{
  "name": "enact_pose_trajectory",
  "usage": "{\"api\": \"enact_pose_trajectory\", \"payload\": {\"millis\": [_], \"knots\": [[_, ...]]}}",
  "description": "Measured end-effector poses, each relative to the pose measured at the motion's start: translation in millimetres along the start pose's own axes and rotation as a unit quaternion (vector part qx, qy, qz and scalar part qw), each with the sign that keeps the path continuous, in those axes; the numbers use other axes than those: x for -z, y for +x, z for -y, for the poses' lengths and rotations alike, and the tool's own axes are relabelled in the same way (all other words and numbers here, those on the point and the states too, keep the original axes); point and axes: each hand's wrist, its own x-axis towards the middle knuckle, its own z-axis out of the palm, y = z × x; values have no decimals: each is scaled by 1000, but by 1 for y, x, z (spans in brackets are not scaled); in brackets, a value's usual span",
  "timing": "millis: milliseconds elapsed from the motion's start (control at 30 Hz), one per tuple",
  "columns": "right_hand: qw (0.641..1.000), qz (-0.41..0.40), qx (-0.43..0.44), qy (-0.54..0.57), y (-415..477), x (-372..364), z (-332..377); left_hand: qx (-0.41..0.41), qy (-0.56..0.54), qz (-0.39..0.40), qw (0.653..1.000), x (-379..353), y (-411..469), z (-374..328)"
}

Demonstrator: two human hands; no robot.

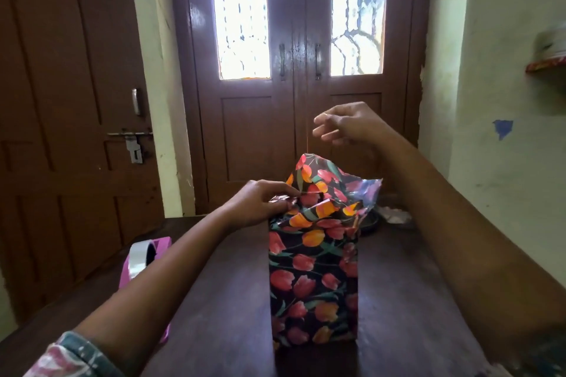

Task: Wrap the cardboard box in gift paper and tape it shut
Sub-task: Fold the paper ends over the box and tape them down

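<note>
The box (pixel 312 285) stands on end in the middle of the dark wooden table (pixel 407 300), and its sides are already covered in the tulip-print gift paper (pixel 326 180). No bare cardboard shows from where I stand. The top end is the unfinished part. The paper there sticks up in loose, crumpled flaps, with the far flap upright and the right one flaring outward.

The left hand (pixel 260 202) has its fingers curled in, and they pinch a folded tuck of paper down at the box's upper left edge. The right hand (pixel 352 125) hangs above the open end, clear of the paper, its fingers loosely bent. A thin pale line runs below it (possibly a strip of tape seen edge-on), but I cannot tell if the hand holds anything.

The pink tape dispenser (pixel 144 257) sits at the table's left edge. By my reckoning the remaining flaps need folding and taping, so the job looks well past halfway.
</note>
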Motion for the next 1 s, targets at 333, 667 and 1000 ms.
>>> {"api": "enact_pose_trajectory", "payload": {"millis": [333,667,1000], "knots": [[987,-12,-55,152,-118,-12,-105,33,-20,38,999,-12,1,-20],[977,38,20,208,-113,-57,-77,32,23,1,999,-12,-1,-22],[981,134,-25,140,-105,-50,-78,-145,58,-111,982,12,3,-36]]}}
